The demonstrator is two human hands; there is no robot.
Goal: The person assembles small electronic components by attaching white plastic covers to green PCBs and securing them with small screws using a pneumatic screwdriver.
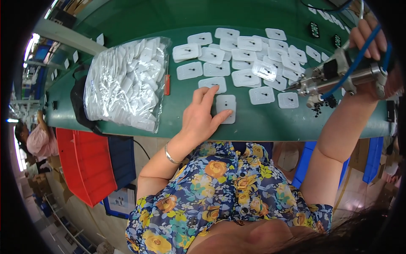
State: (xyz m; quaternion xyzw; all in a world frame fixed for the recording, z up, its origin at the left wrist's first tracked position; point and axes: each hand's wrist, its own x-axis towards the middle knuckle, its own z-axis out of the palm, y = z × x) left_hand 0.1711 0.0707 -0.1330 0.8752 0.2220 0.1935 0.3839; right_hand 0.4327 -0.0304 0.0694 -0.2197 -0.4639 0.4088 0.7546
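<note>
Spreading the left hand (pixel 201 112) over a white plate (pixel 226 101) near the green table's (pixel 266 125) front edge, holding thumb and fingers apart, touching rather than clamping; curling the right hand (pixel 371 40) around a metal tool (pixel 332 84). Possibly risking a skidding plate through so light a touch; perhaps also risking snagging blue hoses (pixel 353 70), or scattering small black pieces (pixel 318 111) and overlapping plates (pixel 244 55) by swinging too low.

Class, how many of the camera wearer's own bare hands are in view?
2. The left hand is near the middle, its thumb on a white card; the right hand is at upper right, around the metal tool, partly hidden.
</note>
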